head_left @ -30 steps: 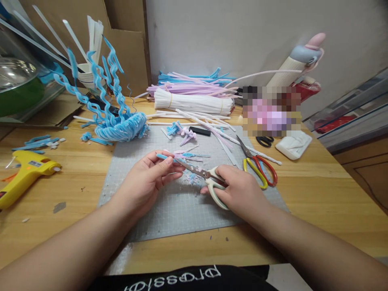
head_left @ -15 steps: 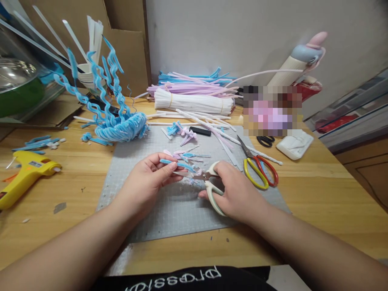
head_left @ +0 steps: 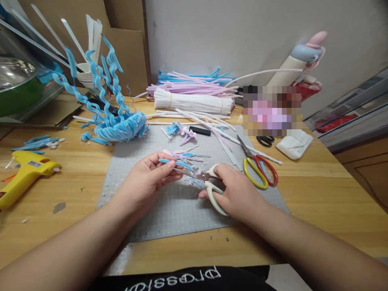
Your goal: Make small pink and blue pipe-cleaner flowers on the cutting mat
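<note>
Two grips: left hand (head_left: 148, 178) pinches a blue stem (head_left: 178, 163), right hand (head_left: 239, 194) clasps scissors (head_left: 206, 176).

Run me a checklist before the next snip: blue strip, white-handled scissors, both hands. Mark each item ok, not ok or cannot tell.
1. Hold: the left hand pinches the blue strip: ok.
2. Tool: the right hand grips the white-handled scissors by the loops: ok.
3. Strip between the blades: they lie just under it, and the gap is too small to read: cannot tell.
4. Left fingers clear of the blade tip: it lies close beside them: cannot tell.
5. Both hands over the grey cutting mat: ok.
6. The red-and-yellow scissors lie apart from the right hand: ok.
</note>
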Demonstrator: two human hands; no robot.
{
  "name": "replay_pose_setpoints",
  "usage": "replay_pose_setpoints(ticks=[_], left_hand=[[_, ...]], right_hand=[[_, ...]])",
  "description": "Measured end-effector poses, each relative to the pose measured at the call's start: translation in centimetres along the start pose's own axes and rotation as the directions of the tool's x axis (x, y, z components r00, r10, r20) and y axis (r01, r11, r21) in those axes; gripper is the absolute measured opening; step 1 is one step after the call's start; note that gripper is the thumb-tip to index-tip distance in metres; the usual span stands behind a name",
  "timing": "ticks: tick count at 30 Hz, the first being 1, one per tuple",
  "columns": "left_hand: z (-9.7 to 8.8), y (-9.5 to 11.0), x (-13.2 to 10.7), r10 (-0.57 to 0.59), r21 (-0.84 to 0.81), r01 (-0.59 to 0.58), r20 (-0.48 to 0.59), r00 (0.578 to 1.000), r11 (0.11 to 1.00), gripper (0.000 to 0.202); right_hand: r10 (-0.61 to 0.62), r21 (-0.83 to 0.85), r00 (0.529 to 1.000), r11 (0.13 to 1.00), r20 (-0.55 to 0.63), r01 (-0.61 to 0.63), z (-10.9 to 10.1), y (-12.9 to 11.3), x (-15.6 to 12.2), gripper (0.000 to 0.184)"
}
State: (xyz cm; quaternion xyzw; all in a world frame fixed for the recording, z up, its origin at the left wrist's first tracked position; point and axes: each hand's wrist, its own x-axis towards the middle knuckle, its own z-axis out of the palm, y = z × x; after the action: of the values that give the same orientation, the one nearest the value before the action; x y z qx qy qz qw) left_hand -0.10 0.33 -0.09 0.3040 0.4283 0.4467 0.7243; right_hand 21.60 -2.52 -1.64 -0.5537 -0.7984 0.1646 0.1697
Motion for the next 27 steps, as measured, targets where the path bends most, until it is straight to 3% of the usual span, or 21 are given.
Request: replay_pose_setpoints(ticks=[11, 19, 27], left_hand=[[0.06, 0.18, -0.25, 0.024, -0.028, -0.024, -0.006, 1.000, 0.999, 0.023], [0.10, 0.17, -0.15, 0.014, -0.013, -0.015, -0.013, 1.000, 1.000, 0.024], [0.08, 0.04, -0.24, -0.004, -0.016, 0.004, -0.003, 1.000, 1.000, 0.021]], right_hand=[[0.013, -0.028, 0.999, 1.000, -0.040, -0.014, -0.15, 0.18, -0.48, 0.042], [0.062, 0.034, 0.998, 0.997, 0.027, -0.063, -0.13, -0.10, -0.17, 0.039], [0.011, 0.016, 1.000, 1.000, -0.006, -0.011, -0.24, -0.10, -0.14, 0.036]])
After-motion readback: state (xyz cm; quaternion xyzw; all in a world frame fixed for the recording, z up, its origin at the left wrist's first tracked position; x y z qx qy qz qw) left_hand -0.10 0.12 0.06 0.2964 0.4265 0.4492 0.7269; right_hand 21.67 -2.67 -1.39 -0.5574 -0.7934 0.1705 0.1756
